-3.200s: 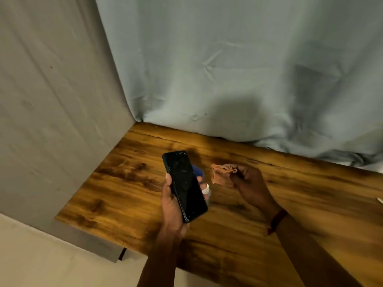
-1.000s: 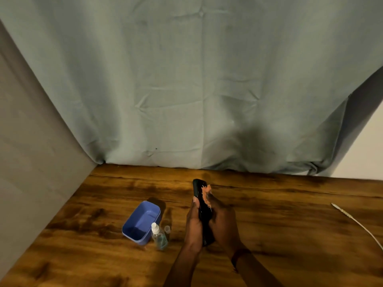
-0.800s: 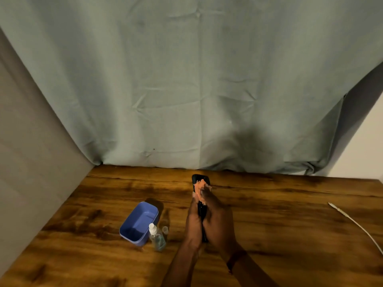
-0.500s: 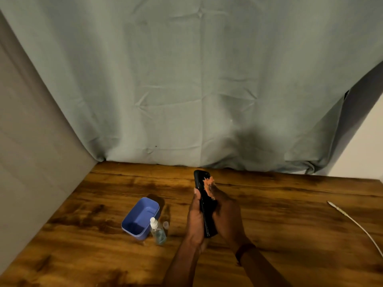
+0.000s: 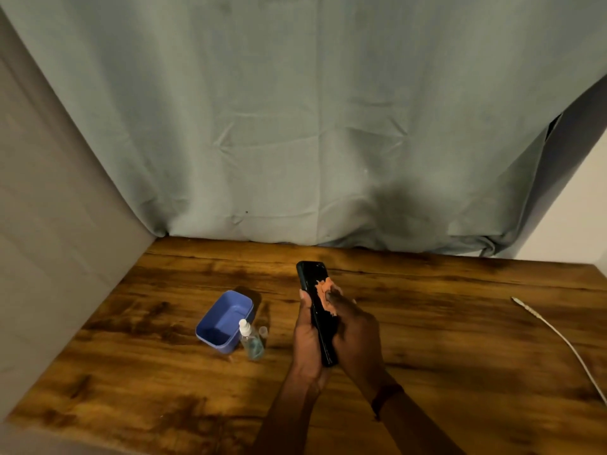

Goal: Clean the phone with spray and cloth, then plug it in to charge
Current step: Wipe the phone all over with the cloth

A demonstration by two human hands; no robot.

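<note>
- One view only, from the head camera, looking down at a wooden surface (image 5: 427, 339) backed by a grey-green curtain (image 5: 312, 126).
- Both forearms run out of frame at the bottom edge.
- One phone (image 5: 315, 290) is held above the surface, nearly edge-on, its top end pointing away; its lower part is hidden between the two hands, and I cannot tell which face is turned to the cloth.
- Left hand (image 5: 307, 339) grips the phone from its left side, thumb along the edge.
- Right hand (image 5: 356, 333) presses one orange cloth (image 5: 323, 290) against the phone with curled fingers; most of the cloth is covered by that hand.
- One spray bottle (image 5: 251, 343) stands upright just beside one blue tray (image 5: 226, 320), left of the hands; a small clear cap (image 5: 263, 331) stands just behind the bottle.
- One white cable (image 5: 558, 336) lies well to the right, its far end cut off by the frame's right edge.
- Bare wood lies open between the hands and the cable, and along the near edge of the surface.
</note>
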